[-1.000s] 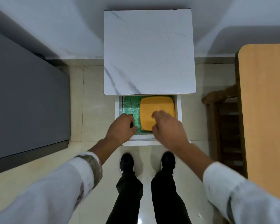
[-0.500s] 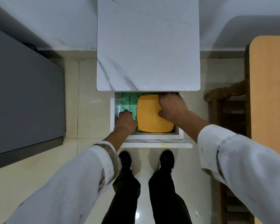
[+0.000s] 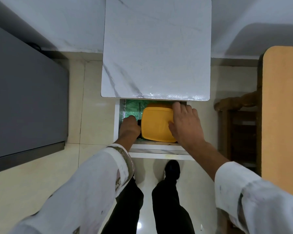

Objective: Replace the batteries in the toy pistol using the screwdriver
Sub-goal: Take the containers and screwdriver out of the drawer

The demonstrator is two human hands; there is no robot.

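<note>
A drawer (image 3: 116, 115) stands pulled out under a white marble-look table top (image 3: 156, 48). Inside it, on a green liner (image 3: 132, 107), sits a yellow plastic box (image 3: 155, 125) with its lid on. My left hand (image 3: 129, 128) is curled around the dark handle of a screwdriver (image 3: 139, 109), whose thin shaft points away from me beside the box's left side. My right hand (image 3: 186, 124) grips the box's right side, thumb on the lid and fingers over the far right corner. No toy pistol or batteries are in sight.
A grey cabinet (image 3: 24, 102) fills the left side. A tan wooden table (image 3: 282, 115) and a dark wooden chair (image 3: 238, 125) stand on the right. My feet (image 3: 172, 168) are on the glossy tiled floor just before the drawer front (image 3: 159, 152).
I have leaned closer to the drawer. My right hand went from above the yellow box to its right side and gripped it. My left hand stayed at the box's left.
</note>
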